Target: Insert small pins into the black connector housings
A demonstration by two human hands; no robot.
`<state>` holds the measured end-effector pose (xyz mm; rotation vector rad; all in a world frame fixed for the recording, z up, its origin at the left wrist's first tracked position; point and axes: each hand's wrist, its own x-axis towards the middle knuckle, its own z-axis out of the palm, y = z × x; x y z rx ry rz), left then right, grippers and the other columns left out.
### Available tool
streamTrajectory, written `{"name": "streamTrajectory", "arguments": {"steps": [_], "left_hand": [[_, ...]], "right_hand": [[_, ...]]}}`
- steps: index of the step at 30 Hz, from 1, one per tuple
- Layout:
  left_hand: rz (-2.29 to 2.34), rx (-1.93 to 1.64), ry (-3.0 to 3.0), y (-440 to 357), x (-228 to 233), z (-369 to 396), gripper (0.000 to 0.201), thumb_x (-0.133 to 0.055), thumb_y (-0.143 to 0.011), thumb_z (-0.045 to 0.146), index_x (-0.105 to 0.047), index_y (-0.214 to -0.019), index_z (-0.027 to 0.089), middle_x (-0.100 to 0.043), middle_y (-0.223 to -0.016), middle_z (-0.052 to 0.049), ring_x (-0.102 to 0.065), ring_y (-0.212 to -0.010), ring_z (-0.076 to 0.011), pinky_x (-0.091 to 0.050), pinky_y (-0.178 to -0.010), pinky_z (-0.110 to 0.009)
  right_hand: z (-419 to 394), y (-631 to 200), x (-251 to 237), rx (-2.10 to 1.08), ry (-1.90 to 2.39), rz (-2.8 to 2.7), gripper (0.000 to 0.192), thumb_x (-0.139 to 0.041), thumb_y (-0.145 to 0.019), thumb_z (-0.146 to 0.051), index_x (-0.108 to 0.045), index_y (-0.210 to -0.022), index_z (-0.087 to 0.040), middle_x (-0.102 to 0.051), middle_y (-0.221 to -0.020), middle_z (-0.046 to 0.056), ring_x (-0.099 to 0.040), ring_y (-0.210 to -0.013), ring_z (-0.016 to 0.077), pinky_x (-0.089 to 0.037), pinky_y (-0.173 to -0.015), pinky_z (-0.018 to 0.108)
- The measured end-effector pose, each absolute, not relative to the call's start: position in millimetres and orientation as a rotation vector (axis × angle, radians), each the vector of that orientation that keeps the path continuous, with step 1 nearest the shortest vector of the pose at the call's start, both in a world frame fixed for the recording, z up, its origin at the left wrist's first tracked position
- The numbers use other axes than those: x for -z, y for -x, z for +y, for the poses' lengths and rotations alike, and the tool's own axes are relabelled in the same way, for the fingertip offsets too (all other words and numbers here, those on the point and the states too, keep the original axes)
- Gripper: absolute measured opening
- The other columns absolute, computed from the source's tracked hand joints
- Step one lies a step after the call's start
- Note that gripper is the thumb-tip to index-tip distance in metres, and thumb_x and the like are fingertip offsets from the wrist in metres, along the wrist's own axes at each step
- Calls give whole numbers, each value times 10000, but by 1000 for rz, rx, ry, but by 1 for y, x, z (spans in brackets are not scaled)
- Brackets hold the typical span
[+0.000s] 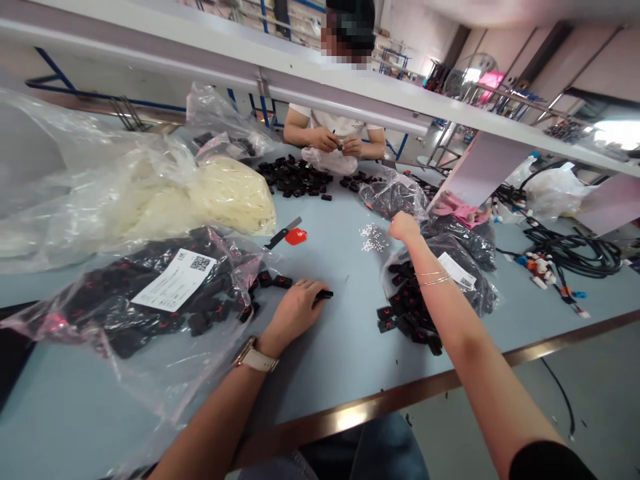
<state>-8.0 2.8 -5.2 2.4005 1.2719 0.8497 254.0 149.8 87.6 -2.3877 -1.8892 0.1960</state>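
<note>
Left hand pinches black plastic housing

The housing is above the worktable, back from its front edge. Farther from that edge, the right hand is beside small white pieces; whether it grips, I cannot tell.

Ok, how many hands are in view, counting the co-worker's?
4: the wearer's left hand with a black piece, right hand beside the white bits, and across the table a co-worker's hand and their other hand.

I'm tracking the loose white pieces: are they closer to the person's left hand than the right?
No, the white pieces lie just beside the right hand, while the left hand, holding a black part, is farther off.
</note>
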Motion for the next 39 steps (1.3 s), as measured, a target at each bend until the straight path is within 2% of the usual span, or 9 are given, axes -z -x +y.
{"name": "streamTrajectory", "arguments": {"steps": [2,11,19,22,26,29,31,35,39], "left_hand": [[1272,-856,-2403,8,6,3,172,-495,-769,120,-594,-878,210,-672,-831,-51,-611,-798,-227,-505,-727,-360],[1295,-818,-2389,7,4,1,157,-481,-785,121,-584,-873,202,-663,-830,-55,-600,-792,-221,-495,-724,-360],[1305,-802,-2392,6,5,1,147,-494,-784,128,-584,-878,197,-658,-841,-61,-595,-803,-230,-496,-734,-373],[1326,-789,-2402,6,5,1,136,-501,-787,132,-582,-879,190,-656,-844,-70,-595,-806,-238,-498,-731,-381],[1355,-764,-2417,6,6,1,130,-514,-790,143,-585,-891,186,-657,-852,-76,-591,-816,-241,-504,-730,-382],[1342,-747,-2424,6,6,1,123,-525,-799,158,-589,-903,179,-662,-885,-82,-589,-842,-249,-504,-751,-394],[1320,-743,-2431,6,6,2,127,-522,-806,156,-594,-907,184,-665,-907,-79,-591,-863,-249,-499,-772,-395],[1269,-719,-2456,7,4,2,151,-528,-804,146,-612,-922,189,-672,-925,-70,-595,-877,-246,-485,-800,-400],[1214,-715,-2468,9,5,2,182,-545,-790,139,-626,-948,182,-665,-984,-75,-587,-912,-242,-474,-830,-403]], "right_hand": [[153,-262,-76,-195,2454,-1947,287,-645,-686,-127,-704,-962,-69,-683,-1046,213,-645,-960,264,-461,-777,291],[141,-278,-41,-169,2422,-2182,250,-576,-815,-253,-701,-1010,-159,-698,-1041,132,-631,-976,224,-443,-798,296],[138,-273,-36,-95,2303,-2320,269,-516,-864,-219,-698,-1029,-110,-679,-1063,192,-611,-1030,267,-427,-844,310],[136,-271,-37,-115,2265,-2332,237,-536,-843,-159,-699,-992,-71,-677,-1050,219,-621,-1002,270,-422,-834,300],[132,-266,-48,-129,2206,-2272,224,-525,-858,-129,-680,-1002,-54,-679,-1042,180,-631,-968,206,-397,-814,234],[118,-249,-64,-92,2111,-2267,278,-462,-869,-108,-641,-1082,-113,-650,-1131,142,-616,-989,195,-402,-806,243],[101,-230,-72,-81,1945,-2394,281,-469,-832,-91,-646,-1045,-145,-658,-1111,135,-620,-965,220,-419,-791,278],[53,-189,-68,-274,1617,-2682,206,-486,-822,-159,-672,-909,-170,-692,-965,128,-637,-852,241,-445,-716,311],[24,-171,-46,-475,1709,-2670,209,-486,-813,-129,-668,-903,-178,-702,-906,105,-641,-818,215,-449,-704,294]]}}
